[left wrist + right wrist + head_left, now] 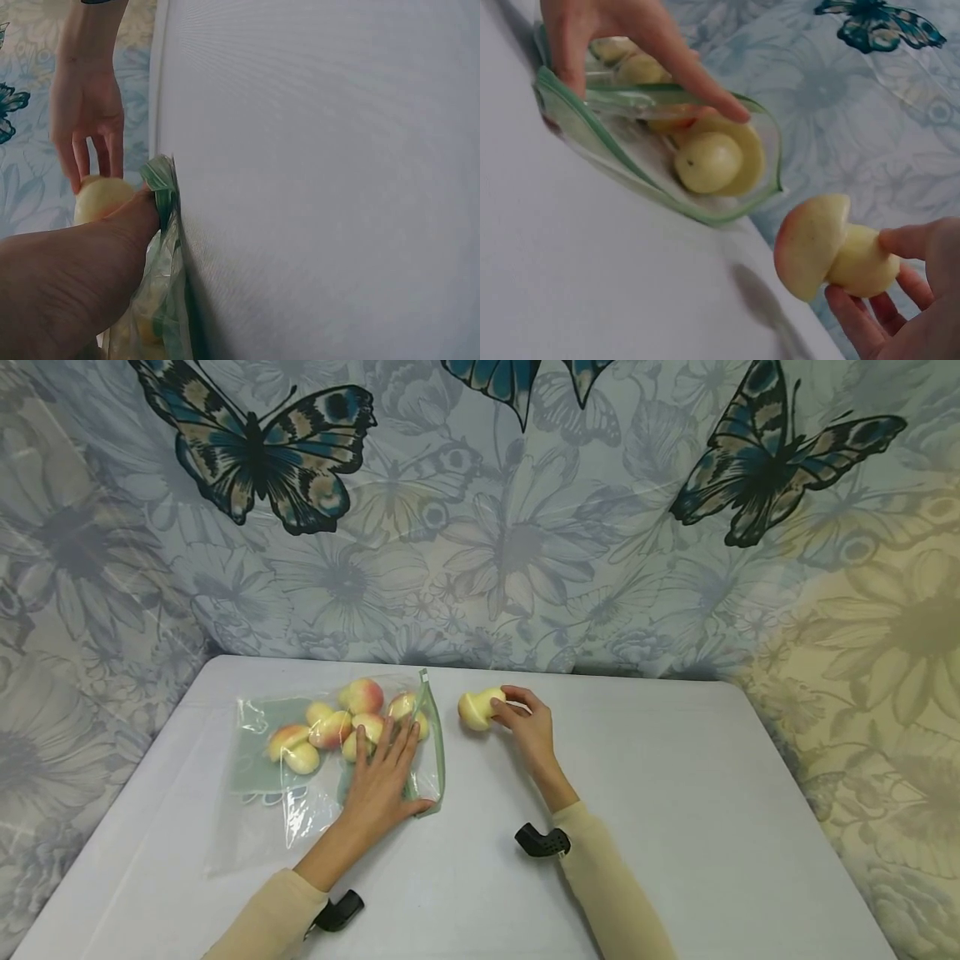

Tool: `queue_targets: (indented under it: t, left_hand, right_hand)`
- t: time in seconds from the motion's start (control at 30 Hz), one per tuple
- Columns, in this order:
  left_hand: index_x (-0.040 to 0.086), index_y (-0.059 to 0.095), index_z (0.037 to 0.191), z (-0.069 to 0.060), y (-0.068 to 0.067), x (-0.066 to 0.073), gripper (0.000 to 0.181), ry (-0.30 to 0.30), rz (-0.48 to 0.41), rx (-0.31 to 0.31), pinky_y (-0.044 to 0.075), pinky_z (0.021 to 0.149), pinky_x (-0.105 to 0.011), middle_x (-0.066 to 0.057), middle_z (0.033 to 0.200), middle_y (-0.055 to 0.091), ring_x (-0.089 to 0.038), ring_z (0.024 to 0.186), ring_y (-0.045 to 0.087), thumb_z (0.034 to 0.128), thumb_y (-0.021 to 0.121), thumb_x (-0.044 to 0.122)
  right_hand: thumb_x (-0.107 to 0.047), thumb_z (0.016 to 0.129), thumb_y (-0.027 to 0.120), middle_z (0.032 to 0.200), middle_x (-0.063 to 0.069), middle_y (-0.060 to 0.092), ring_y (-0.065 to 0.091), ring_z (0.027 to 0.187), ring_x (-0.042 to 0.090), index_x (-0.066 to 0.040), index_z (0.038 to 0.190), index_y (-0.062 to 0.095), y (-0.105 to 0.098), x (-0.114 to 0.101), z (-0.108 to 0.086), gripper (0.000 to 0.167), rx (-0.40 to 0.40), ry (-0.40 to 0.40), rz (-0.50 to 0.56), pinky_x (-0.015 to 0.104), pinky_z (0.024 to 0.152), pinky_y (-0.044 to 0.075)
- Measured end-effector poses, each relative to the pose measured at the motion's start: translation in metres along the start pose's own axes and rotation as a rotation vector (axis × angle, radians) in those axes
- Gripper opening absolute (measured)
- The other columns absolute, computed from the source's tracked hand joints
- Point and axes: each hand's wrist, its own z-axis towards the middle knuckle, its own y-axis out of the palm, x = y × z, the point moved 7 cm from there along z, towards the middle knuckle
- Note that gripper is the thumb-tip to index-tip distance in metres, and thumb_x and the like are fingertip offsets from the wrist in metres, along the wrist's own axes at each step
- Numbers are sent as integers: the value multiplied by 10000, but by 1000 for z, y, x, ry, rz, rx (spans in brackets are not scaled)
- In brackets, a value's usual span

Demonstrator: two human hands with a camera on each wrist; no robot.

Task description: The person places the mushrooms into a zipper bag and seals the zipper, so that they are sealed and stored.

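A clear zip bag [311, 818] with a green edge lies on the white table, holding several yellow and red mushroom-shaped pieces [330, 729]. My left hand [384, 781] rests on the bag near its mouth, fingers straight and spread, thumb at the green rim [159, 184]. The mouth gapes in the right wrist view, a piece [709, 163] just inside it. My right hand [531, 731] holds a toy mushroom [810, 247] by its pale stem between thumb and fingertips, to the right of the mouth and apart from it. Its cap points toward the bag.
White cloth covers the table [675, 818], whose far edge meets a wall [517, 552] hung with butterfly-and-flower fabric. A black wrist camera [339, 910] sits at the left sleeve and another camera [542, 841] at the right sleeve.
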Motion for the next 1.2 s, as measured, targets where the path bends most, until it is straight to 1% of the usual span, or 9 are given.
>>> queue_targets:
  t: [0.2, 0.47, 0.57, 0.7, 0.77, 0.9, 1.0, 1.07, 1.2]
  left_hand:
    - [16, 252, 1541, 2, 0, 2, 1239, 4, -7, -6, -22, 1147, -632, -129, 1615, 207, -361, 1483, 150, 621, 836, 606]
    - [38, 248, 1548, 3, -1, 4, 1233, 17, 1, -15, -15, 1149, -628, -111, 1618, 201, -349, 1488, 134, 624, 830, 610]
    - [37, 255, 1546, 4, -1, 5, 1227, 28, 2, -14, -3, 1147, -635, -118, 1618, 197, -353, 1487, 135, 625, 829, 609]
    - [37, 260, 1545, 5, -1, 6, 1214, 37, 2, -16, -3, 1146, -636, -119, 1614, 208, -357, 1488, 130, 634, 826, 606]
    - [38, 254, 1546, 5, -1, 6, 1208, 44, -9, -16, -8, 1146, -636, -112, 1606, 234, -361, 1487, 128, 641, 827, 595]
    - [40, 234, 1552, 4, 0, 6, 1207, 52, -32, -20, -18, 1145, -636, -95, 1597, 266, -369, 1486, 123, 648, 832, 572]
    - [39, 227, 1553, 4, 0, 6, 1207, 52, -35, -28, -28, 1144, -634, -94, 1601, 256, -371, 1487, 113, 652, 830, 567]
    - [35, 238, 1550, 4, 0, 5, 1203, 53, -28, -29, -29, 1143, -636, -96, 1600, 260, -374, 1486, 112, 650, 829, 570]
    - [35, 257, 1545, 3, 0, 5, 1204, 48, -15, -27, -30, 1145, -632, -93, 1605, 251, -377, 1483, 130, 639, 829, 584]
  right_hand:
    - [-29, 871, 717, 1138, 169, 592, 681, 895, 156, 70, 1169, 633, 15, 3, -3, 325, -18, 2, 10, 318, 793, 577]
    - [-34, 872, 717, 1117, 167, 605, 687, 869, 141, 66, 1155, 646, 28, 9, -7, 308, -34, -7, -5, 263, 748, 577]
    - [-31, 869, 719, 1108, 162, 611, 688, 869, 147, 64, 1146, 649, 31, 11, -9, 301, -35, -6, -6, 267, 746, 577]
    - [-36, 872, 715, 1113, 163, 607, 686, 878, 154, 68, 1155, 638, 36, 15, -10, 311, -51, -4, 4, 284, 769, 577]
    - [-37, 877, 708, 1117, 166, 594, 677, 878, 149, 79, 1171, 626, 39, 17, -12, 326, -63, 11, 23, 299, 788, 576]
    - [-38, 902, 675, 1147, 178, 539, 645, 882, 131, 108, 1227, 574, 48, 20, -19, 370, -94, 60, 63, 386, 875, 554]
    - [-42, 916, 658, 1152, 178, 510, 630, 881, 127, 117, 1244, 549, 53, 23, -22, 380, -98, 63, 72, 415, 894, 543]
    - [-48, 916, 663, 1142, 171, 511, 635, 873, 127, 112, 1233, 553, 54, 27, -21, 372, -89, 52, 62, 391, 871, 555]
    - [-47, 911, 675, 1118, 174, 544, 652, 848, 129, 116, 1197, 553, 56, 27, -24, 351, -92, 50, 26, 359, 830, 571]
